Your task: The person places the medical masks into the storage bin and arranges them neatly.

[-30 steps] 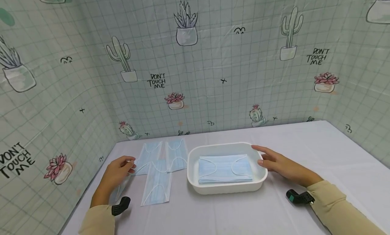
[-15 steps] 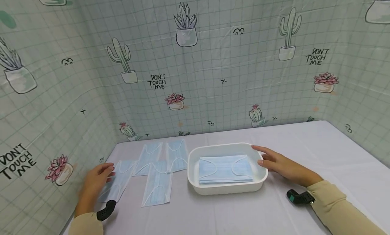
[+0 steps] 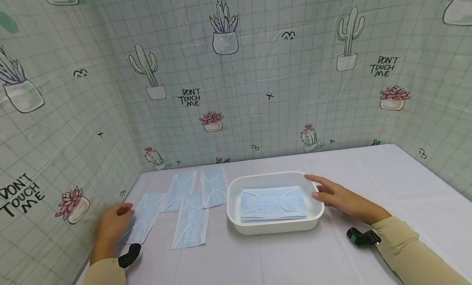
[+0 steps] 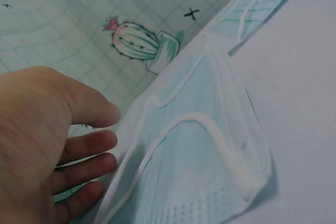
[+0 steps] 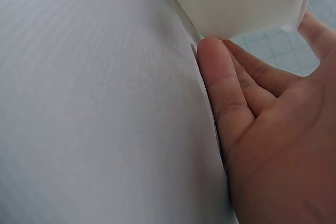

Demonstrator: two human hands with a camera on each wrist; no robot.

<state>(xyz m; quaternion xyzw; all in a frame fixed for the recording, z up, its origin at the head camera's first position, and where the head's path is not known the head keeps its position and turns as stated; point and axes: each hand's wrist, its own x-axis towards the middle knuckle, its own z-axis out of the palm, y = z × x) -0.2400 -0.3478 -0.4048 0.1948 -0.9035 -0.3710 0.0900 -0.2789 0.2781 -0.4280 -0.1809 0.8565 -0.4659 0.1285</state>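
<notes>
left hand (image 3: 112,225) loose-fingered, holding nothing, right beside the leftmost mask (image 3: 147,213), while the right hand (image 3: 343,199), fingers extended, touches the right end of the white tray (image 3: 273,228)! this looks like the reaching step, and lifting that mask would call for thumb and fingers pinching its edge.

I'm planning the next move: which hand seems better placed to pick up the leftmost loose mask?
Probably the left hand: it holds nothing and is close beside the leftmost mask. The right hand touches the right end of the white tray, farther from that mask.
</notes>
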